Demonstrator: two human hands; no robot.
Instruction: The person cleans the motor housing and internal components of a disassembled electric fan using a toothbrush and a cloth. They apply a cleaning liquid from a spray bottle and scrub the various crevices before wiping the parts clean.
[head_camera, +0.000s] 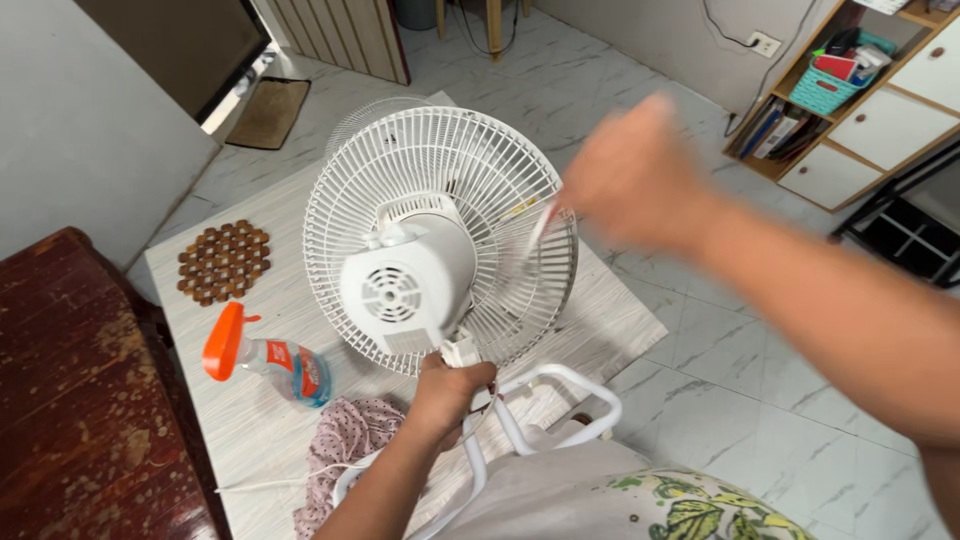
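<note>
A white electric fan lies tilted on a low pale table, its rear grille and motor housing facing me. My left hand is closed around the fan's neck just below the motor. My right hand, blurred by motion, hovers at the right rim of the grille and pinches a thin white stick-like tool whose tip touches the wires. What kind of tool it is I cannot tell.
A spray bottle with an orange trigger lies on the table beside a patterned cloth. A round wooden trivet sits further back. A dark wooden cabinet stands left; shelves stand at far right on the marble floor.
</note>
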